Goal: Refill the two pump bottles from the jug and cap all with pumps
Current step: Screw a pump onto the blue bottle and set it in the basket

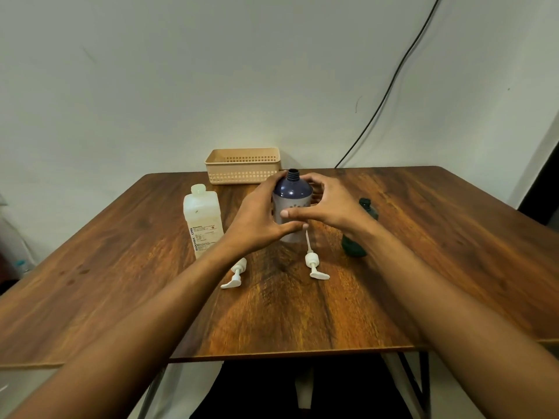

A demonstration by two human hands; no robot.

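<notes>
A dark blue bottle [292, 192] with an open threaded neck stands upright mid-table. My left hand [257, 219] wraps its left side. My right hand [326, 204] curls around its right side, thumb across the front. A translucent white jug [202, 220] with a printed label stands uncapped to the left. A dark green bottle [360, 234] stands uncapped to the right, partly behind my right forearm. Two white pumps lie on the table: one [234, 275] below my left wrist, the other [313, 263] in front of the blue bottle with its tube pointing away.
A beige perforated basket [242, 166] sits at the table's far edge against the wall. A black cable [393, 77] runs down the wall behind the table. The wooden table [287, 322] has its near edge close to me.
</notes>
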